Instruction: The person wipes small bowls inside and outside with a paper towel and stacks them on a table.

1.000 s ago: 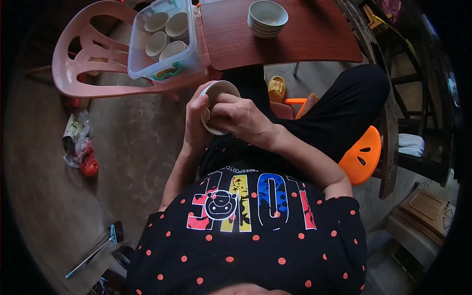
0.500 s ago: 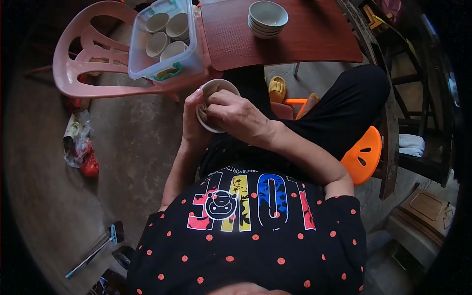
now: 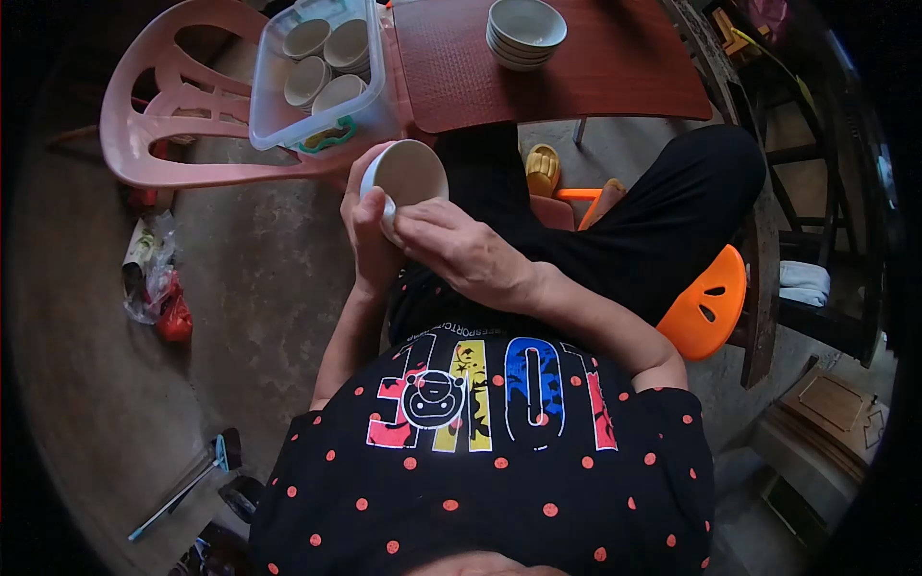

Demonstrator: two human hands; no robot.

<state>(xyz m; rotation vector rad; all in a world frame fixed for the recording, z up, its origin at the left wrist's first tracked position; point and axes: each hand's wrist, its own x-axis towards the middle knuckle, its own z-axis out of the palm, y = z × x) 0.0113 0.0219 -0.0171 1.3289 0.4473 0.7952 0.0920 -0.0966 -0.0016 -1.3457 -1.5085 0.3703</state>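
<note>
A pale bowl (image 3: 411, 175) is tilted over my lap, its opening facing up. My left hand (image 3: 370, 226) grips it from the left, thumb near the rim. The fingers of my right hand (image 3: 471, 248) are pressed together at the bowl's lower rim. A small white piece (image 3: 388, 217), possibly cloth, shows between the hands; what my right fingers pinch is mostly hidden. Beyond, a stack of similar bowls (image 3: 526, 31) stands on the red-brown table (image 3: 595, 86). Several more bowls (image 3: 341, 91) sit in a clear plastic bin (image 3: 267, 106) at upper left.
The bin rests on a pink chair (image 3: 130, 110). An orange seat (image 3: 706, 307) is beside my bent leg, and yellow slippers (image 3: 543, 171) lie under the table. Plastic bags (image 3: 171, 298) and a blue-headed tool (image 3: 223, 451) are on the left floor. Wooden furniture (image 3: 764, 250) stands at right.
The bowl has shifted up and left and turned, showing more of its inside. My right fingers have moved from inside the bowl to its lower rim.
</note>
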